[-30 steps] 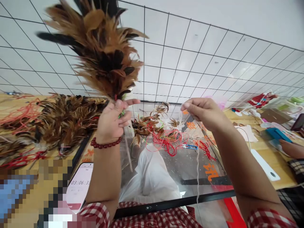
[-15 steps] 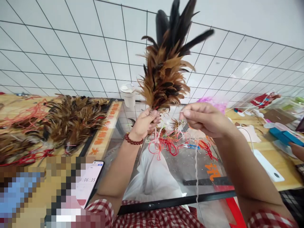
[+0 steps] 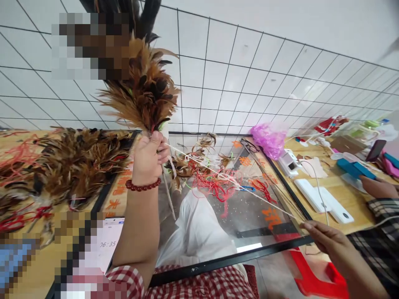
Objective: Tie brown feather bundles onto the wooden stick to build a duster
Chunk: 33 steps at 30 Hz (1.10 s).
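My left hand (image 3: 149, 157) is closed round the base of a brown and black feather bundle (image 3: 141, 93), held upright above the glass table (image 3: 243, 216). A white string (image 3: 230, 182) runs taut from that base down to my right hand (image 3: 322, 236), which pinches its far end low at the right, near the table's front edge. A red bead bracelet (image 3: 142, 185) circles my left wrist. Red cords (image 3: 215, 185) and loose feathers lie on the glass under the string.
A large heap of brown feathers (image 3: 71, 162) with red cords covers the wooden top at left. A phone (image 3: 107, 245) lies by my left arm. Small blue scissors (image 3: 247, 189), a pink bag (image 3: 269, 139) and white boxes (image 3: 321, 201) lie to the right. Another person's hand (image 3: 370, 187) rests at far right.
My right hand has pulled away from the feather base, down and to the right, drawing the white string tight. The feather bundle has swung left with my left hand.
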Each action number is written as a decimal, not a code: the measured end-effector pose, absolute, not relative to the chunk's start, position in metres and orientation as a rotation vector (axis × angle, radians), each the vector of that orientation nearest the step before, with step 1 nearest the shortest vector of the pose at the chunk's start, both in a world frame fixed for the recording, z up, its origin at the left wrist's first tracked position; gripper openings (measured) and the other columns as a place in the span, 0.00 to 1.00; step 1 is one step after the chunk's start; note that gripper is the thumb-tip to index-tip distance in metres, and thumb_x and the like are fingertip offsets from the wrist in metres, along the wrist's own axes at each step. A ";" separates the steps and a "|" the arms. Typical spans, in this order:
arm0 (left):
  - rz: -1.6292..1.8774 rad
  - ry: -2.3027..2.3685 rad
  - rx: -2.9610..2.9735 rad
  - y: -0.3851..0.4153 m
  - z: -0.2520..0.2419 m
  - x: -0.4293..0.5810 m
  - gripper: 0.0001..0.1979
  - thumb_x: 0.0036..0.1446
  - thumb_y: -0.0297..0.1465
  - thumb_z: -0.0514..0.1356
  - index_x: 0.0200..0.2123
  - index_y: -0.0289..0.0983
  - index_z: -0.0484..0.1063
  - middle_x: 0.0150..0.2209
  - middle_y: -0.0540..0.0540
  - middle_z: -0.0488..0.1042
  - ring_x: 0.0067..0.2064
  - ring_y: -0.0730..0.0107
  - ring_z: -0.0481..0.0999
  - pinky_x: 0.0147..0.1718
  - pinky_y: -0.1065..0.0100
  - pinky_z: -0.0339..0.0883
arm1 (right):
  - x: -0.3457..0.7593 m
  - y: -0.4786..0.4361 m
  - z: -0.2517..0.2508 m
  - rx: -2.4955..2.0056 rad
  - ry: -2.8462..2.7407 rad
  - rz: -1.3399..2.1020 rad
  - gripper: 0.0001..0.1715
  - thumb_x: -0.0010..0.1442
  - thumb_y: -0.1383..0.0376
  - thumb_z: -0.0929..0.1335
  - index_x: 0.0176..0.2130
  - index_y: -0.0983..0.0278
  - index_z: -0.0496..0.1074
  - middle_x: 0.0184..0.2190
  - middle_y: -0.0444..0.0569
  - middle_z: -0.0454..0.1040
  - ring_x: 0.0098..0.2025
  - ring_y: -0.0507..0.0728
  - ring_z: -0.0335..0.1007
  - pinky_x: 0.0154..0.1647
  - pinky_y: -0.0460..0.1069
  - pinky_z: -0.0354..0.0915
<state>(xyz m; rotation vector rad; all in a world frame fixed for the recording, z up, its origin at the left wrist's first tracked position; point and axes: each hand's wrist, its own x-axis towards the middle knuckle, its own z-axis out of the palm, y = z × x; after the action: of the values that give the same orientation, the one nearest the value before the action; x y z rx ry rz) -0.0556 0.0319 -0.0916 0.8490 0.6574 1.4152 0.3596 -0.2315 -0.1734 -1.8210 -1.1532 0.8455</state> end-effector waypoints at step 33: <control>1.317 0.647 0.891 0.028 -0.103 -0.017 0.20 0.48 0.40 0.68 0.27 0.36 0.60 0.21 0.56 0.60 0.15 0.87 0.50 0.12 0.81 0.39 | 0.145 -0.035 -0.213 -1.443 -1.657 1.289 0.16 0.54 0.53 0.70 0.26 0.64 0.72 0.19 0.43 0.68 0.23 0.51 0.64 0.26 0.45 0.56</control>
<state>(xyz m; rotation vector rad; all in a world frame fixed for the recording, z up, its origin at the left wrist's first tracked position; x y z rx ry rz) -0.0168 0.0277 -0.1028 0.8910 0.6473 1.3167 0.1446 -0.0350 -0.2133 -1.4434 -1.6568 1.2892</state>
